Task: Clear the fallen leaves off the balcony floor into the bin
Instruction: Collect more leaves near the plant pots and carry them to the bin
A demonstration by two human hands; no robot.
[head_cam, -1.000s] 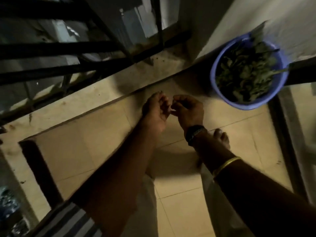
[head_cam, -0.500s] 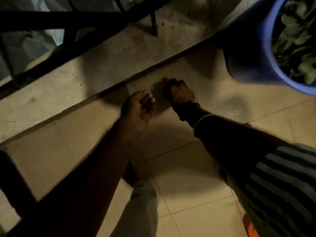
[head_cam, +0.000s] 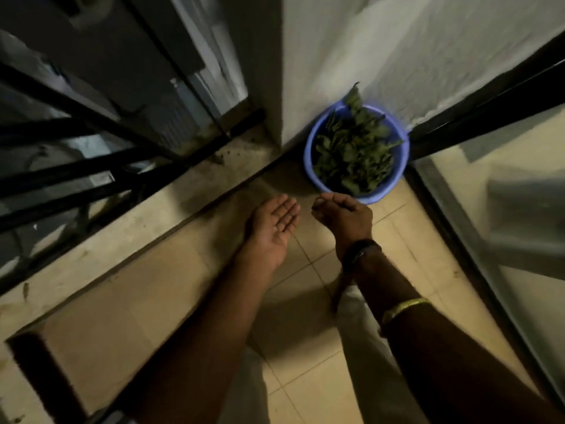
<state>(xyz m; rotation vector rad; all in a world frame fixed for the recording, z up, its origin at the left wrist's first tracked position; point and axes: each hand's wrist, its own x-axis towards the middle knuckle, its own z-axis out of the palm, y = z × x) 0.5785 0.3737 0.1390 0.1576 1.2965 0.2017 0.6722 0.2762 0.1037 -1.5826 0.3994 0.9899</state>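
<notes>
A blue round bin (head_cam: pixel 309 166) stands in the corner where the white wall meets the tiled floor, heaped with dark green leaves (head_cam: pixel 351 154). My left hand (head_cam: pixel 273 224) is held palm up with fingers spread, just left of the bin's near side; nothing shows on the palm. My right hand (head_cam: pixel 344 217) hovers at the bin's near rim, knuckles up and fingertips drawn together. Whether they pinch anything is hidden. A dark watch and a gold bangle are on the right arm.
A raised stone ledge (head_cam: pixel 128 240) runs along the left under black railing bars (head_cam: pixel 76 175); small dark crumbs (head_cam: pixel 235 152) lie on it near the corner. A glass sliding door with a dark frame (head_cam: pixel 477 234) borders the right. Beige floor tiles (head_cam: pixel 305 371) lie below.
Both hands have risen from the floor by the ledge toward the bin. My left hand has opened palm up; my right hand now sits at the bin's rim.
</notes>
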